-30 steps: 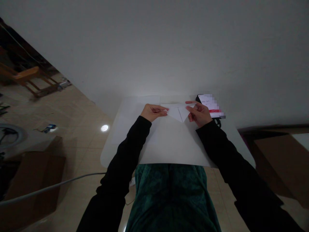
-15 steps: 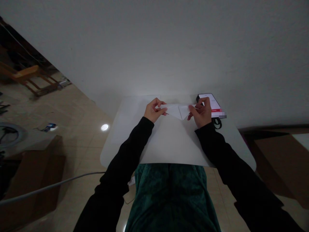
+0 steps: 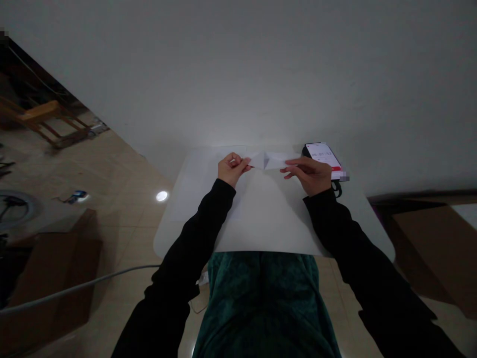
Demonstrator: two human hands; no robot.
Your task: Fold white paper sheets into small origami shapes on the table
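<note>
The left hand [image 3: 233,169] and right hand [image 3: 307,175] stood apart, each pinching one end of a folded white paper [image 3: 267,160] between them, so the paper's long axis ran side to side across the far part of the white surface [image 3: 179,233]. Its central crease sat nearer the left hand, and the paper stretched toward the right fingertips [image 3: 286,169]. The right hand lay just beside a black-cased smartphone [image 3: 322,155], well away from the left.
</note>
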